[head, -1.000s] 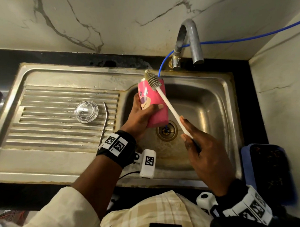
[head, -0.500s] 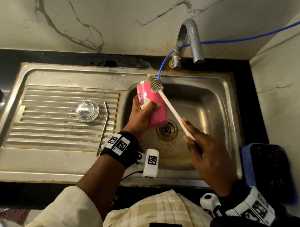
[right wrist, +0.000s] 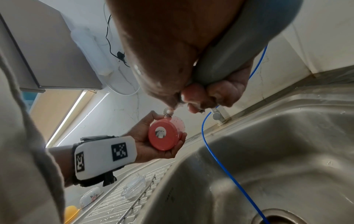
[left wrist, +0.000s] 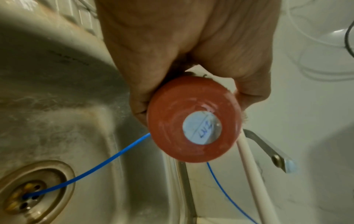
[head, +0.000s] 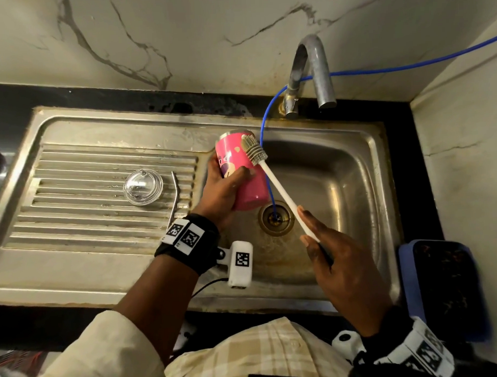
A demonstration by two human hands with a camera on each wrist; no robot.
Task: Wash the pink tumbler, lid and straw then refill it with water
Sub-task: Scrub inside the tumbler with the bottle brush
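My left hand (head: 225, 189) grips the pink tumbler (head: 242, 171) over the left side of the sink basin, mouth tilted toward the wall. Its round base with a white sticker (left wrist: 201, 127) faces the left wrist camera, and the tumbler's base (right wrist: 162, 136) also shows in the right wrist view. My right hand (head: 322, 242) holds the white-handled bottle brush (head: 281, 192) by its grey grip (right wrist: 229, 53). The grey bristle head (head: 253, 151) lies against the tumbler's outer wall near the rim. The clear lid (head: 143, 186) and bent metal straw (head: 174, 199) lie on the drainboard.
The steel tap (head: 313, 70) stands behind the basin; no water runs. A thin blue tube (head: 270, 187) hangs from the wall into the drain (head: 276, 218). A blue tray (head: 442, 288) sits at the right counter edge. A floral cup (right wrist: 90, 197) stands beyond the drainboard.
The tumbler has turned in my left hand, so its printed face now points more leftward. The brush head has slid along the outer wall just below the rim.
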